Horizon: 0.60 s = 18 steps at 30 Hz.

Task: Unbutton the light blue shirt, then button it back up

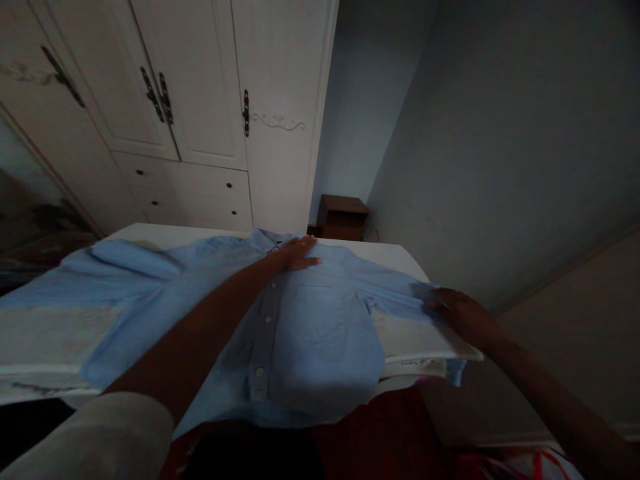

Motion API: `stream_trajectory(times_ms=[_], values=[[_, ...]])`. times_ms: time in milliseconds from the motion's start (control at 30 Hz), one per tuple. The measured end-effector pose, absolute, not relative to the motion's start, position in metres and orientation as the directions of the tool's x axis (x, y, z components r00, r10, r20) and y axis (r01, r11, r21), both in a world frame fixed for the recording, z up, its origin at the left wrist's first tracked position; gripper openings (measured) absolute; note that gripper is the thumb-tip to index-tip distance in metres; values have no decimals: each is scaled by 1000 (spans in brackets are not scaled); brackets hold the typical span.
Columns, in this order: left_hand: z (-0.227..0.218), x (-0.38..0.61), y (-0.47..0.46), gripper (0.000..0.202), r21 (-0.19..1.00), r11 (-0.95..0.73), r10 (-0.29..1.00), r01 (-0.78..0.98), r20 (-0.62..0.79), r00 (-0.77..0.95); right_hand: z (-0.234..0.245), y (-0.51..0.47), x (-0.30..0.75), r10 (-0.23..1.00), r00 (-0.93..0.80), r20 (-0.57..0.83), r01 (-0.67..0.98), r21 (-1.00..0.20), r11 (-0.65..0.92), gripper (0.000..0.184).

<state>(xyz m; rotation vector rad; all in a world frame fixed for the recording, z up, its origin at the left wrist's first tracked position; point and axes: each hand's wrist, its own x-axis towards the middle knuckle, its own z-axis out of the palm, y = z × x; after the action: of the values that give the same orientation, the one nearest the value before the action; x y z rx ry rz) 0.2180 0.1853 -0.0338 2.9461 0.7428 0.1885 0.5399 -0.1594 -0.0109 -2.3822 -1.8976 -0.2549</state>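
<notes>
A light blue button-up shirt (325, 327) lies front side up and spread out, its collar at the far side and its sleeves out to both sides. My left hand (300, 253) rests flat on the shirt just beside the collar, fingers stretched out and pressed down. At the right edge of the white table (410, 333), my right hand (463, 317) has its fingers curled on the shirt's sleeve. A blue piece of the sleeve hangs below the table edge there. My left forearm crosses over the button row and hides part of it.
Behind the table stands a white wardrobe (280, 167) with dark handles and drawers. A small brown nightstand (344, 212) sits in the corner by the grey wall (500, 133). At lower right, red and white items (540, 463) lie low down.
</notes>
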Motion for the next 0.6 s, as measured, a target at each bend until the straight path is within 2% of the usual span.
stream_trajectory(times_ms=[233, 367, 467, 600], values=[[-7, 189, 157, 68, 106, -840, 541, 533, 245, 804, -23, -78, 442, 962, -64, 265, 990, -103, 95, 52], [8, 140, 149, 68, 27, -806, 583, 591, 209, 785, -27, -24, 382, 930, -222, 294, 954, -131, 270, 54], [8, 92, 152, 70, -9, -740, 663, 672, 159, 732, -26, 15, 350, 935, -249, 253, 954, -101, 282, 61], [-11, 43, 157, 75, 33, -632, 772, 774, 117, 625, -28, 59, 327, 980, -151, 128, 980, -112, 165, 60]])
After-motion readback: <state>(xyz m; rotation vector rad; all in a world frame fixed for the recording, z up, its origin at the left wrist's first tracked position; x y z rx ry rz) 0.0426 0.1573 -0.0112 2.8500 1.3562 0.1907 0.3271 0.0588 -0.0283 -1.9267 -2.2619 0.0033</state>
